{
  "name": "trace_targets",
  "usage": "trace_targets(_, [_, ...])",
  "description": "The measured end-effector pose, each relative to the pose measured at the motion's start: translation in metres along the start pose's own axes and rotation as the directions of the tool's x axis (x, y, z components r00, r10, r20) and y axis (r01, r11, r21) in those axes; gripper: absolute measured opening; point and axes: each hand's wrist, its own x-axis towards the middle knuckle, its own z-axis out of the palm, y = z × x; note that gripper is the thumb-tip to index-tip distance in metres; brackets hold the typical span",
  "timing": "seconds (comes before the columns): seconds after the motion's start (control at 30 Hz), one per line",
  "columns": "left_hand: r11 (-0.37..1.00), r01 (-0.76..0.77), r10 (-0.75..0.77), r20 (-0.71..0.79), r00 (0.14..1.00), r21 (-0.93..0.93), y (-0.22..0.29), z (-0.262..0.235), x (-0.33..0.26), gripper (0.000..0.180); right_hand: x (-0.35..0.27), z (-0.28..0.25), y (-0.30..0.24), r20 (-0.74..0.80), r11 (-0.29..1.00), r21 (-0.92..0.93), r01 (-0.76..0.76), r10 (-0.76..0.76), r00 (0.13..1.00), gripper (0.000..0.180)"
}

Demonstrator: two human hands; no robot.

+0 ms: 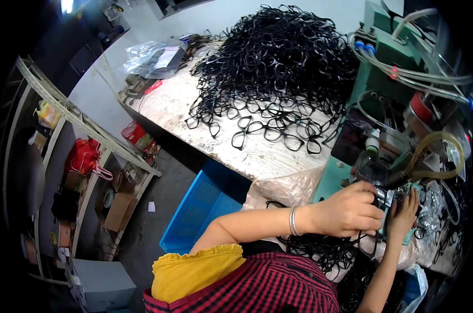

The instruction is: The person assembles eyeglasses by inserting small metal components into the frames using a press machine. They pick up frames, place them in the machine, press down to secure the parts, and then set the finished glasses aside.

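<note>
My left hand, with a silver bangle at the wrist, is closed around a black eyeglass frame that hangs partly below the fingers. Most of that frame is hidden by the hand. Beside it, my right hand rests at the work spot of a green machine, fingers stretched out and thumb apart. Small metal parts sit between the two hands; their detail is too small to tell. Under my left wrist, more black eyeglass frames lie in my lap area.
A big heap of black eyeglass frames covers the back of the white worktable. Hoses run along the machine at right. A blue plastic crate stands below the table's edge. Shelving with bags and boxes is at left.
</note>
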Motion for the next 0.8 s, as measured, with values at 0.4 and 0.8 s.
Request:
trace_targets(0.4, [-0.394,0.744,-0.495,-0.807,0.323,0.54,-0.105,-0.316,-0.266,0.022,-0.002,-0.012,0.013,-0.051,0.937,0.267,-0.227,0.249,0.967,0.011])
trace_targets(0.8, [0.052,0.556,-0.835,-0.27,0.48,0.83,-0.208,-0.147,-0.173,0.032,0.002,0.013,0.024,0.043,0.654,0.658,-0.374,0.463,0.885,0.015])
